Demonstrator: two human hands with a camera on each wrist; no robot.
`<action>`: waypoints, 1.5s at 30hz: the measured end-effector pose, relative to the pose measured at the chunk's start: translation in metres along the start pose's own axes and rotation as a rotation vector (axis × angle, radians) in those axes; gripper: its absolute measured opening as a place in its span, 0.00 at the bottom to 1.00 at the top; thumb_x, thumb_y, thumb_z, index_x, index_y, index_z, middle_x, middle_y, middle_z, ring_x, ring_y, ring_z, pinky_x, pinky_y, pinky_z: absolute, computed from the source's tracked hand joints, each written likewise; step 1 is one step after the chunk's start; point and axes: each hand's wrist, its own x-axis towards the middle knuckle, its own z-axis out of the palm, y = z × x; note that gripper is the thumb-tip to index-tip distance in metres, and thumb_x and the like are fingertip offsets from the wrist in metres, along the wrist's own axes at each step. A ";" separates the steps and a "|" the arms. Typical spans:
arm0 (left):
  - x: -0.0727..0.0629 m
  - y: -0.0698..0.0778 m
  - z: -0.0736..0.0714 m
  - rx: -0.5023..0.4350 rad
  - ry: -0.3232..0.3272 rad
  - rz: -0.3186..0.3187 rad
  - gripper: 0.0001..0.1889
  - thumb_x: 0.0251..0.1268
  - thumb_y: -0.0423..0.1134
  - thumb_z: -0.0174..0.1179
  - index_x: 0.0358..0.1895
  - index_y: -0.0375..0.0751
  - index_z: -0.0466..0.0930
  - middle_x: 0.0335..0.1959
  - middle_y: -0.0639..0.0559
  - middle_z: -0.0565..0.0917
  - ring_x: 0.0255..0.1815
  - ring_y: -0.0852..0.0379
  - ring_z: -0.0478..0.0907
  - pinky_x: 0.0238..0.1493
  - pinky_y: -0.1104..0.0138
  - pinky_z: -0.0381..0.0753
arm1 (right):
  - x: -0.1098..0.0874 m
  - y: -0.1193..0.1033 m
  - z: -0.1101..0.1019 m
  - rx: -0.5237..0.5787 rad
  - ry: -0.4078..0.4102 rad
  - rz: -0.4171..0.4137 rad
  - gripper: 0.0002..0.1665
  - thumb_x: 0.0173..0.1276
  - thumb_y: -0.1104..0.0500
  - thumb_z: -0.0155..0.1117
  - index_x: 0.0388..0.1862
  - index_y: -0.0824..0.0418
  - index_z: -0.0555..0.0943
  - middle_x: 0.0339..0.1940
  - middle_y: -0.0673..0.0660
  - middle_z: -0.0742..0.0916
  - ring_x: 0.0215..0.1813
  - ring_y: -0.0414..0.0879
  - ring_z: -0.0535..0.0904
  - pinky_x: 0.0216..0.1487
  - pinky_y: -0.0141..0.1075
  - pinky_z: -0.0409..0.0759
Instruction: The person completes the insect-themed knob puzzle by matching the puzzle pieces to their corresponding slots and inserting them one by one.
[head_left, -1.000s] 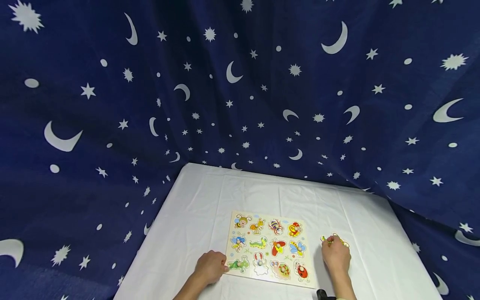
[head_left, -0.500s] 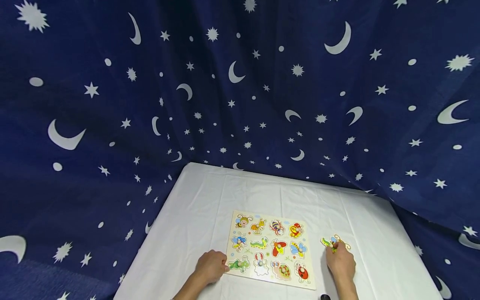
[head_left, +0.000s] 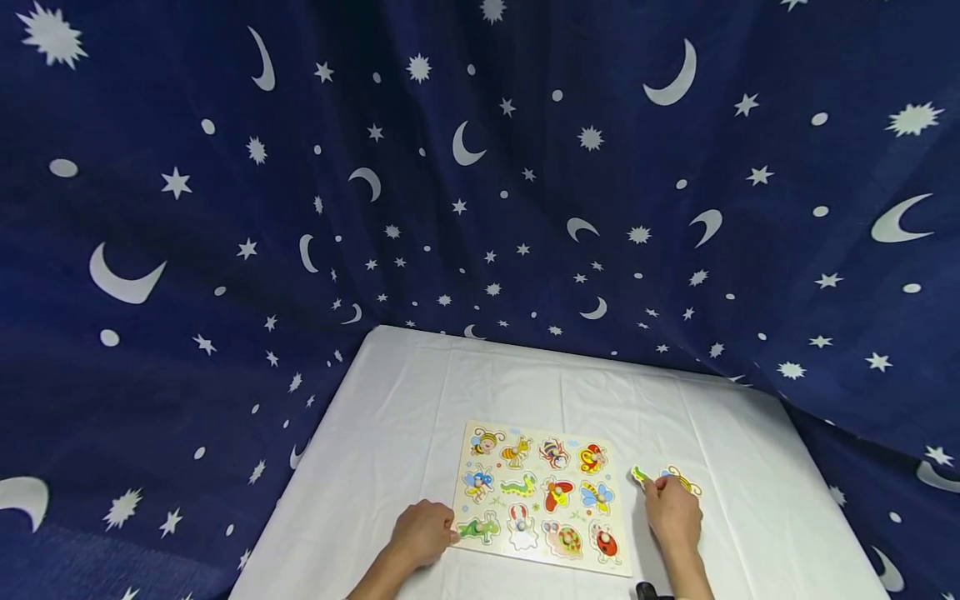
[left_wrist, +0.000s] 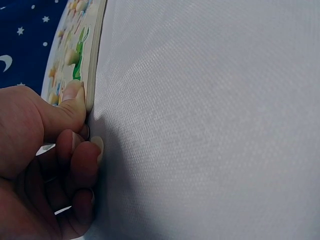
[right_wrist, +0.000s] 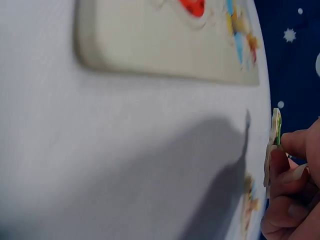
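A wooden peg puzzle board [head_left: 543, 562] with colourful insect pictures lies on the white cloth. My left hand [head_left: 422, 532] grips its near left corner; in the left wrist view the thumb [left_wrist: 73, 95] presses on top, other fingers curled at the edge. Right of the board, my right hand [head_left: 673, 512] pinches a green caterpillar puzzle piece [head_left: 639, 473]. The right wrist view shows this piece [right_wrist: 276, 127] edge-on between thumb and fingers, raised above the cloth. Another puzzle piece [head_left: 684, 477], yellow and blue, lies just behind the right hand and is partly hidden by it.
The white cloth [head_left: 405, 400] covers the table around the board. A dark blue curtain [head_left: 480, 167] with moons and stars encloses the back and sides. A black object [head_left: 647, 591] shows beside the right wrist.
My right hand first reached down at the two pieces beside the board. It has now lifted the caterpillar piece and moved it slightly left, away from the other. The left hand stays put.
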 end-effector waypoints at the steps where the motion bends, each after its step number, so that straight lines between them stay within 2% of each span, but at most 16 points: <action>1: 0.000 0.000 0.000 0.000 0.003 0.002 0.21 0.48 0.50 0.69 0.12 0.53 0.65 0.11 0.61 0.64 0.15 0.61 0.60 0.19 0.67 0.57 | 0.000 -0.003 0.000 0.007 0.006 -0.012 0.11 0.66 0.58 0.60 0.31 0.67 0.76 0.23 0.63 0.82 0.25 0.57 0.77 0.26 0.49 0.70; 7: -0.001 -0.001 -0.001 -0.003 0.001 0.001 0.21 0.49 0.50 0.69 0.12 0.52 0.65 0.11 0.61 0.64 0.15 0.61 0.60 0.19 0.67 0.57 | -0.001 -0.020 0.004 0.031 0.020 -0.083 0.11 0.66 0.58 0.61 0.32 0.66 0.76 0.22 0.61 0.82 0.25 0.56 0.77 0.27 0.47 0.69; 11: -0.002 -0.001 -0.002 0.002 0.017 0.012 0.22 0.49 0.50 0.70 0.12 0.52 0.64 0.11 0.61 0.63 0.16 0.62 0.60 0.20 0.67 0.57 | -0.003 -0.031 0.009 0.032 0.001 -0.128 0.11 0.66 0.57 0.63 0.33 0.65 0.77 0.21 0.58 0.83 0.23 0.52 0.76 0.25 0.43 0.68; 24: 0.000 -0.001 -0.001 -0.033 0.009 0.001 0.21 0.48 0.49 0.69 0.12 0.52 0.64 0.10 0.61 0.63 0.15 0.62 0.59 0.19 0.67 0.55 | -0.024 -0.071 0.023 0.018 -0.150 -0.198 0.13 0.68 0.54 0.63 0.35 0.63 0.76 0.19 0.51 0.80 0.20 0.44 0.71 0.23 0.36 0.65; 32: -0.001 0.000 -0.002 -0.031 -0.003 -0.013 0.21 0.49 0.49 0.69 0.13 0.52 0.65 0.12 0.60 0.63 0.17 0.61 0.60 0.21 0.67 0.56 | -0.036 -0.088 0.033 0.037 -0.172 -0.253 0.12 0.68 0.54 0.64 0.34 0.61 0.77 0.18 0.50 0.78 0.20 0.42 0.69 0.23 0.35 0.64; 37: -0.001 0.000 -0.003 -0.027 -0.005 -0.010 0.21 0.50 0.50 0.69 0.13 0.52 0.64 0.11 0.60 0.63 0.16 0.61 0.59 0.20 0.67 0.56 | -0.040 -0.098 0.039 0.050 -0.158 -0.294 0.11 0.66 0.54 0.66 0.32 0.60 0.78 0.17 0.49 0.80 0.21 0.42 0.70 0.24 0.36 0.65; 45: -0.001 0.000 -0.003 -0.033 -0.004 -0.009 0.21 0.49 0.50 0.69 0.12 0.53 0.65 0.10 0.61 0.63 0.15 0.62 0.59 0.19 0.67 0.56 | -0.049 -0.111 0.047 0.078 -0.201 -0.348 0.09 0.67 0.55 0.65 0.32 0.57 0.77 0.18 0.46 0.79 0.19 0.39 0.68 0.23 0.33 0.64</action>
